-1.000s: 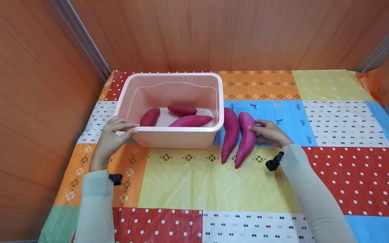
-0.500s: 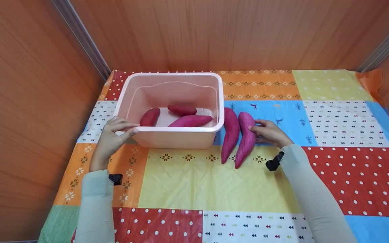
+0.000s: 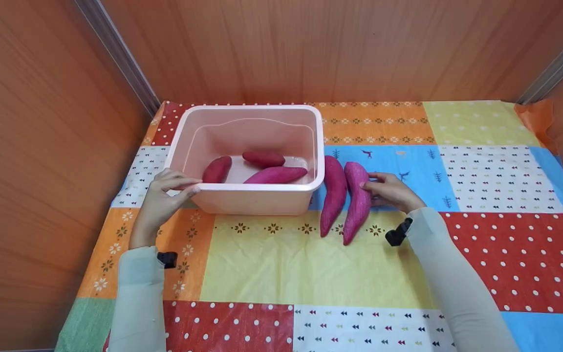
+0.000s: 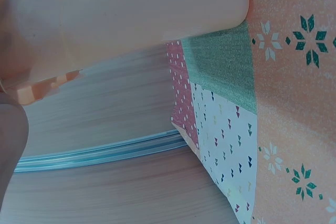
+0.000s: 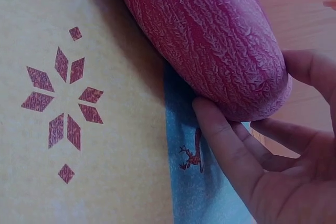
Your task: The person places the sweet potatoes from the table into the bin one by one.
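Observation:
A pale pink plastic tub (image 3: 257, 200) stands at the left middle of the head view with several sweet potatoes inside, one of them a long magenta sweet potato (image 3: 276, 175). My left hand (image 3: 164, 200) pinches the tub's near left rim between thumb and fingers. The left wrist view shows the tub's outer wall (image 4: 131, 14) close up. To the right of the tub, two long purple sweet potatoes lie side by side. My right hand (image 3: 391, 190) holds the outer sweet potato (image 3: 357, 200) near its upper end; the inner sweet potato (image 3: 333, 200) lies against the tub's right side.
Under everything is a patchwork-print tablecloth (image 3: 262, 269). Wood-grain panels (image 3: 311, 54) wall in the back and both sides. A bunched orange corner of cloth (image 3: 535, 122) sits at the far right.
The outer sweet potato's lower tip has swung slightly right, and my right hand has shifted a little. My left hand and the tub stay where they were.

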A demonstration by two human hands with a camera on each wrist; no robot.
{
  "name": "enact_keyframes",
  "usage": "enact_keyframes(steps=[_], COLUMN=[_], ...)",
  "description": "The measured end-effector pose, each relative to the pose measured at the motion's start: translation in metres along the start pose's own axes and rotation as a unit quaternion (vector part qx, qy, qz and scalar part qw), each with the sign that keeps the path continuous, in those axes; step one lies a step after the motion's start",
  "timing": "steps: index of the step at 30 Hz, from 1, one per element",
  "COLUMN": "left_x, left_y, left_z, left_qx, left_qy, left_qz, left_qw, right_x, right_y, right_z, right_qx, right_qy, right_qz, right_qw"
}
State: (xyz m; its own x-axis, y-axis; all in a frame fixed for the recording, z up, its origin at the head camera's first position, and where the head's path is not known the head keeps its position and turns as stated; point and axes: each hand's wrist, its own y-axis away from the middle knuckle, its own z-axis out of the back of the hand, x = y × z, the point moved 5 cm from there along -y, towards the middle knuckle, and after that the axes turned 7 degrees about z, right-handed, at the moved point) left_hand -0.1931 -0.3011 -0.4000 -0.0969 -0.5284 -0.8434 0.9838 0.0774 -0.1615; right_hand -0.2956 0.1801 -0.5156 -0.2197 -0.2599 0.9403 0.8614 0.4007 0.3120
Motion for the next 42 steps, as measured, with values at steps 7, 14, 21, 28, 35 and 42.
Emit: enact_keyframes(steps=[7,14,21,28,35,42], left_x=[0.001,-0.006,-0.030,-0.037,-0.037,-0.036], left_y=[0.000,0.001,0.010,0.012,0.013,0.012], left_z=[0.000,-0.001,0.001,0.002,0.002,0.002], left_qx=[0.000,0.002,0.004,-0.007,-0.006,0.002], left_qy=[0.000,0.009,0.011,0.000,0.001,0.006], left_qz=[-0.008,-0.008,-0.021,-0.036,-0.033,-0.024], left_qw=[1.0000,0.9999,0.9997,0.9993,0.9994,0.9997], right_x=[0.003,0.022,0.038,0.025,0.029,0.037], right_y=[0.000,0.010,0.018,0.004,-0.001,-0.001], right_z=[0.001,-0.001,-0.003,0.007,0.011,0.013], right_qx=[0.004,0.008,0.006,0.006,-0.005,-0.015], right_qy=[-0.001,0.016,0.057,0.062,0.084,0.097], right_qz=[-0.012,-0.022,-0.023,-0.005,0.004,0.006], right_qw=[0.9999,0.9996,0.9981,0.9980,0.9965,0.9951])
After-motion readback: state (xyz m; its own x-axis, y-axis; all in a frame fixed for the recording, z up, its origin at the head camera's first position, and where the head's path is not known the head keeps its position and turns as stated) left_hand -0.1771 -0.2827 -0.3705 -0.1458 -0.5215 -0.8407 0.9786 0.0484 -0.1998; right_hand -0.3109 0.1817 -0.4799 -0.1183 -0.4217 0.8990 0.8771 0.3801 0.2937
